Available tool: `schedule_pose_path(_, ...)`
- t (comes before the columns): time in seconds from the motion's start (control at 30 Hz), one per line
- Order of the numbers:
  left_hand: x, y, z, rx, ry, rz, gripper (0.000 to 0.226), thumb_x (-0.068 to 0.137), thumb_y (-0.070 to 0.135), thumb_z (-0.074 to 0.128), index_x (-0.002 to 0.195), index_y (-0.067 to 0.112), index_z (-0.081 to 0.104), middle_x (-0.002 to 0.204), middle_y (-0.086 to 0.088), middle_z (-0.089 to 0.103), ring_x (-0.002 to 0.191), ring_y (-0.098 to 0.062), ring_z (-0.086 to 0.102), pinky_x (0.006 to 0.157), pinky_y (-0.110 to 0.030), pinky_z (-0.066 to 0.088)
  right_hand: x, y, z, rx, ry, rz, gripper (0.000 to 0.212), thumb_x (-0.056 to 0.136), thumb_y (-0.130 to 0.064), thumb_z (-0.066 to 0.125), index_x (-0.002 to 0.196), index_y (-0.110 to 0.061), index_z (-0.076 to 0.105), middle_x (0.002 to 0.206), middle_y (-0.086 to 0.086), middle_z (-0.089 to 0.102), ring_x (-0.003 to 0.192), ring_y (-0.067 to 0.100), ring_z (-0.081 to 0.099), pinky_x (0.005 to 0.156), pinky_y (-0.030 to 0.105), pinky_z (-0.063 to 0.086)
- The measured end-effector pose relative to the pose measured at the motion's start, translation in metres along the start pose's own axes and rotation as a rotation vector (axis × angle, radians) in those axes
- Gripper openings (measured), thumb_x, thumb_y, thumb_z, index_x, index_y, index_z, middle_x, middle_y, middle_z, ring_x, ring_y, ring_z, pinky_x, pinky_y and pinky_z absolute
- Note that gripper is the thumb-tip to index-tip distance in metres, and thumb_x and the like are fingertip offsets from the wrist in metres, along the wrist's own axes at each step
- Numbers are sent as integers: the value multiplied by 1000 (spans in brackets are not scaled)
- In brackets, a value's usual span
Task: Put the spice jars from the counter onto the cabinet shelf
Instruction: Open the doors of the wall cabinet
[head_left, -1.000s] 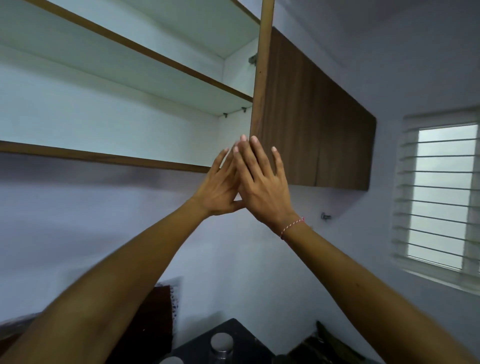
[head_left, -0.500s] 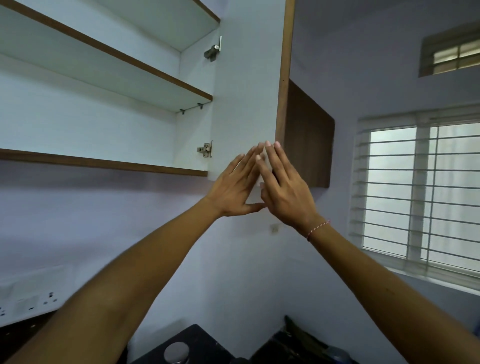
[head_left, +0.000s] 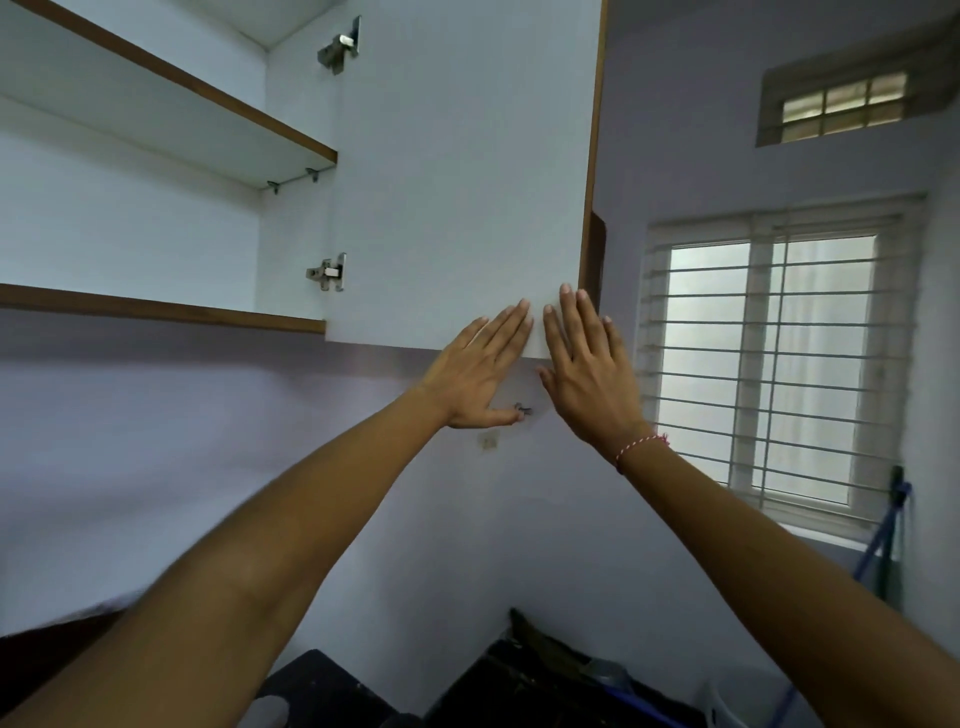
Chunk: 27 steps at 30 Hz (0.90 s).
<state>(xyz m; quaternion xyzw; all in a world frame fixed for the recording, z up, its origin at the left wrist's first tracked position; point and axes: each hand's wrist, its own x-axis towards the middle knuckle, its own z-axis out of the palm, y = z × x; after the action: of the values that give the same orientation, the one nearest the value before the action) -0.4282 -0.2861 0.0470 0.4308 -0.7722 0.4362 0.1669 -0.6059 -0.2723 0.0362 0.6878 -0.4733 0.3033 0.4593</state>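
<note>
The wall cabinet stands open, its white door (head_left: 457, 182) swung out toward me. Both arms reach up to the door's lower right corner. My left hand (head_left: 475, 371) lies flat with straight fingers against the door's inner face. My right hand (head_left: 587, 369), with a red-and-white thread at the wrist, presses flat beside it near the door's brown edge. The lower shelf (head_left: 156, 309) and the upper shelf (head_left: 171, 109) show no jars from this low angle. A blurred jar lid (head_left: 267, 712) peeks in at the bottom edge on the dark counter (head_left: 322, 686).
Two metal hinges (head_left: 327, 273) hold the door to the cabinet side. A barred window (head_left: 769, 364) fills the right wall, with a small vent window (head_left: 844, 106) above it. Dark clutter (head_left: 550, 670) lies on the counter in the corner.
The door has swung farther open, so its white inner face now fills the middle of the view. Both flat hands have followed it to the right. The view has turned toward the window.
</note>
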Motion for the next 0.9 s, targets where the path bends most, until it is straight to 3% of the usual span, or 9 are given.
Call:
schedule_pose_path(0.2,27,21,32,-29,-139,-69,107,80,72,38,144,8,-20,154,-12,-25,143,-25,-19,117,-41,-5,0,27,39,-64,-135,47,76,95,-52,31,148,-13,-8,157,12,-14,145,29,-12,116,48,2)
schedule_pose_path(0.37,26,25,45,-79,-111,-101,109,80,68,43,143,7,-22,153,-13,-25,143,-26,-20,117,-43,-5,-1,26,53,-61,-65,33,80,93,-51,36,148,-13,-9,157,12,-11,145,28,-10,116,48,-1)
schedule_pose_path(0.53,2,26,44,-72,-85,-127,97,84,59,43,146,8,-12,157,-13,-12,146,-26,-9,118,-43,1,-7,7,54,48,21,68,76,93,-41,42,149,-11,0,157,18,-1,146,31,-1,114,50,-3)
schedule_pose_path(0.7,-77,32,69,-64,-136,-301,85,90,50,40,147,8,-5,158,-12,-4,146,-26,-3,118,-41,3,-37,-71,66,339,119,-33,67,94,-38,40,148,-7,16,153,26,16,143,38,14,116,45,8)
schedule_pose_path(0.9,-214,29,94,-80,-330,-522,79,92,53,33,148,11,-3,158,-11,-3,146,-27,-2,117,-41,2,-101,-191,86,698,-78,-14,68,94,-46,35,148,-10,13,155,21,11,144,35,9,116,44,11)
